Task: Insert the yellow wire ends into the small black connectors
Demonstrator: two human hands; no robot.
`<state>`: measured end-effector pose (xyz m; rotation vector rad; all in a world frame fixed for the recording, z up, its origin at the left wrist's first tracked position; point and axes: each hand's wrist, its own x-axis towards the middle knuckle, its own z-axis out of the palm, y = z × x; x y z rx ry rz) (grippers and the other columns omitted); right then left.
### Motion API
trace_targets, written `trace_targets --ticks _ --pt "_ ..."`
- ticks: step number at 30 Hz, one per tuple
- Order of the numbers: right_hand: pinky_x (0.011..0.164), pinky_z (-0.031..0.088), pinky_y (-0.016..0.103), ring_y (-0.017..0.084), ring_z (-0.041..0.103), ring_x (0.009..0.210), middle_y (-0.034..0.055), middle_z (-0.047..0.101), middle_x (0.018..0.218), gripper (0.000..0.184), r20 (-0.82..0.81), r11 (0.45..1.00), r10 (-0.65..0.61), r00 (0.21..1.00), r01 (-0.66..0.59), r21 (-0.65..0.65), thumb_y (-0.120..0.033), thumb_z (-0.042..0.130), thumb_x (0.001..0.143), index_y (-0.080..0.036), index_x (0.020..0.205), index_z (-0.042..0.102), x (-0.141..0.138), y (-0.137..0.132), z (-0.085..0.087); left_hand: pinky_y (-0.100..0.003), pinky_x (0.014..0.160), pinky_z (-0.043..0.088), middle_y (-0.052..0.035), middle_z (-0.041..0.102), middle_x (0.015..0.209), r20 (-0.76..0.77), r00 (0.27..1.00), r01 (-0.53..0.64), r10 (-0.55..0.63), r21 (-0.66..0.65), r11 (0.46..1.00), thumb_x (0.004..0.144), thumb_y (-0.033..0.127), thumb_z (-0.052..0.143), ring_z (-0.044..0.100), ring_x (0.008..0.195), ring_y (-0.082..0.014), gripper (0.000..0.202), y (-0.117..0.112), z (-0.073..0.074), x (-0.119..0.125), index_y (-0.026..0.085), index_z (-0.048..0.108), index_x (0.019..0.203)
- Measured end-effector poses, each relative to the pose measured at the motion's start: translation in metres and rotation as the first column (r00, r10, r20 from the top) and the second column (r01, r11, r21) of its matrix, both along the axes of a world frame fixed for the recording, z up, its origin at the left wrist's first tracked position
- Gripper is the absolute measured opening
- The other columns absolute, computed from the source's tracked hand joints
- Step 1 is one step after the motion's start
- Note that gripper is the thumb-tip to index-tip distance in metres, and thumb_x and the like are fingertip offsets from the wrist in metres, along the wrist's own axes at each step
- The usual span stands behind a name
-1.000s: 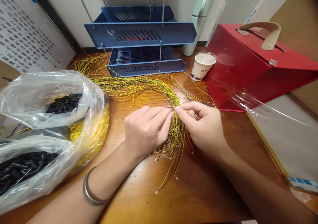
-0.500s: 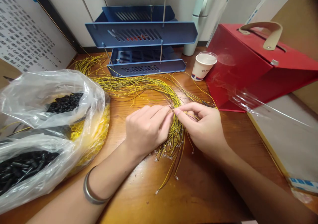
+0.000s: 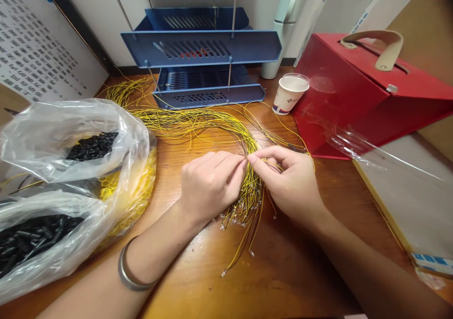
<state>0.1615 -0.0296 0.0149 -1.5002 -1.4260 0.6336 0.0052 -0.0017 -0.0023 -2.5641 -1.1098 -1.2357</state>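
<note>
A thick bundle of thin yellow and black wires (image 3: pixel 198 120) runs across the wooden table and bends down toward me, its clear-tipped ends fanned out below my hands. My left hand (image 3: pixel 212 180) is closed in a pinch at the left side of the bundle, with a thin dark wire showing at its fingertips. Opposite it, my right hand (image 3: pixel 292 180) pinches a thin wire between thumb and forefinger. Both sets of fingertips nearly meet above the bundle. The exact spot being pinched is tiny and partly hidden by the fingers.
On the left, clear plastic bags (image 3: pixel 132 135) hold small black pieces (image 3: pixel 92 146) and black tubes (image 3: pixel 35 239), with yellow netting beside them. Behind stands a blue tiered rack (image 3: pixel 208 97). A paper cup (image 3: pixel 288 97), a pale bottle (image 3: pixel 278 40) and a red box (image 3: pixel 336 83) stand at the right.
My left hand has shifted very slightly to the right. The right hand and the wire bundle look the same.
</note>
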Motion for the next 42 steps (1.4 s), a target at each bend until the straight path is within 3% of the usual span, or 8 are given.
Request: trace_targets --ticks 5,15,21,27,31,35,39,42 --pt "0.047 0.024 0.024 0.006 0.029 0.047 -0.0085 0.030 0.048 0.014 0.065 1.000 -0.014 0.998 0.014 0.011 -0.025 0.063 0.080 -0.016 0.071 0.069 0.000 0.001 0.001 -0.025 0.067 0.050 -0.0024 0.075 0.080 -0.001 1.000 0.004 -0.004 0.006 1.000 0.088 0.020 0.060 0.068 0.070 -0.0146 0.009 0.000 0.000 -0.001 0.017 0.069 0.086" --pt "0.048 0.027 0.024 0.007 0.031 0.046 -0.0085 0.032 0.047 0.012 0.187 0.999 0.012 0.982 -0.018 0.030 -0.024 0.063 0.079 -0.017 0.073 0.071 0.002 0.002 -0.001 -0.028 0.055 0.038 -0.0008 0.068 0.068 -0.159 0.984 -0.064 0.085 0.135 0.989 0.089 0.024 0.058 0.058 0.060 -0.0142 0.015 -0.003 0.006 -0.001 0.018 0.069 0.080" --pt "0.047 0.026 0.024 0.007 0.031 0.045 -0.0081 0.032 0.047 0.012 0.224 0.999 0.039 0.974 -0.045 0.021 -0.023 0.062 0.079 -0.017 0.072 0.070 0.002 0.001 0.000 -0.027 0.054 0.037 -0.0012 0.067 0.075 -0.177 0.981 -0.073 0.084 0.068 0.995 0.092 0.022 0.054 0.060 0.063 -0.0131 0.016 -0.005 0.005 0.000 0.018 0.066 0.082" --pt "0.050 0.028 0.025 0.008 0.032 0.046 -0.0075 0.034 0.048 0.013 0.250 0.995 0.067 0.966 -0.082 0.050 -0.022 0.061 0.081 -0.017 0.073 0.070 0.003 0.001 -0.003 -0.025 0.060 0.044 -0.0030 0.070 0.099 -0.087 0.996 -0.028 0.031 0.037 0.999 0.090 0.020 0.056 0.064 0.072 -0.0116 0.009 -0.002 0.003 0.000 0.017 0.065 0.090" --pt "0.051 0.028 0.025 0.008 0.033 0.047 -0.0072 0.035 0.049 0.013 0.270 0.994 0.081 0.959 -0.098 0.048 -0.022 0.061 0.081 -0.017 0.074 0.070 0.004 0.001 -0.002 -0.025 0.068 0.048 -0.0033 0.071 0.093 0.047 0.998 0.040 -0.033 -0.145 0.989 0.089 0.018 0.056 0.066 0.081 -0.0143 0.008 0.000 -0.001 0.001 0.017 0.064 0.090" --pt "0.052 0.029 0.025 0.008 0.032 0.047 -0.0077 0.033 0.048 0.013 0.293 0.991 0.108 0.950 -0.126 0.044 -0.020 0.061 0.081 -0.017 0.073 0.070 0.004 0.002 -0.001 -0.026 0.062 0.046 -0.0013 0.067 0.074 0.232 0.972 0.066 0.036 -0.414 0.908 0.086 0.021 0.060 0.060 0.067 -0.0136 0.009 0.003 -0.003 0.004 0.017 0.064 0.079" --pt "0.052 0.029 0.025 0.008 0.032 0.047 -0.0078 0.032 0.048 0.013 0.294 0.988 0.127 0.947 -0.146 0.045 -0.021 0.060 0.082 -0.017 0.074 0.070 0.004 0.001 0.000 -0.024 0.048 0.038 0.0021 0.058 0.060 0.418 0.903 0.228 0.097 -0.658 0.718 0.083 0.025 0.061 0.047 0.051 -0.0099 0.013 0.006 -0.003 0.006 0.017 0.064 0.074" --pt "0.052 0.029 0.025 0.008 0.033 0.048 -0.0075 0.032 0.049 0.013 0.287 0.989 0.133 0.949 -0.147 0.030 -0.021 0.060 0.082 -0.016 0.075 0.071 0.004 0.000 0.001 -0.023 0.047 0.037 0.0028 0.053 0.057 0.513 0.848 0.337 0.134 -0.717 0.611 0.082 0.026 0.061 0.044 0.050 -0.0094 0.014 0.007 -0.001 0.006 0.016 0.061 0.072"
